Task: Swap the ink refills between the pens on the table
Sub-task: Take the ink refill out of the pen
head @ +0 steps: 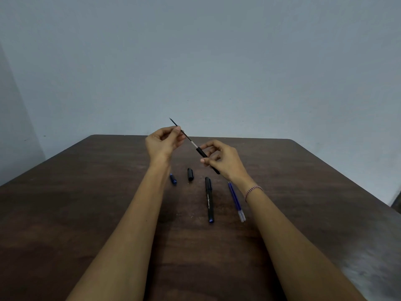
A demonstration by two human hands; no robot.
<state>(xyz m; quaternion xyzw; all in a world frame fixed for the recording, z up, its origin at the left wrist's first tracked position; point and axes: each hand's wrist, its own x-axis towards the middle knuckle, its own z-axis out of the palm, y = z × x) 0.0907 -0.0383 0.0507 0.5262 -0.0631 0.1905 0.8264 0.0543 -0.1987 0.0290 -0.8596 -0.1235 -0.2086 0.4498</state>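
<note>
Above the table, my left hand [163, 141] pinches a thin black ink refill [189, 138] near its tip. The refill's lower end sits partly inside a black pen barrel [200, 153], which my right hand [219, 158] grips. On the table below lie a small blue pen piece [173, 179], a black pen piece [190, 174], a black pen with a blue end [209, 199] and two blue refills [236, 202] side by side.
The dark brown wooden table [108, 213] reaches back to a plain grey wall. Its right edge runs diagonally at the far right. A braided bracelet [252, 191] is on my right wrist.
</note>
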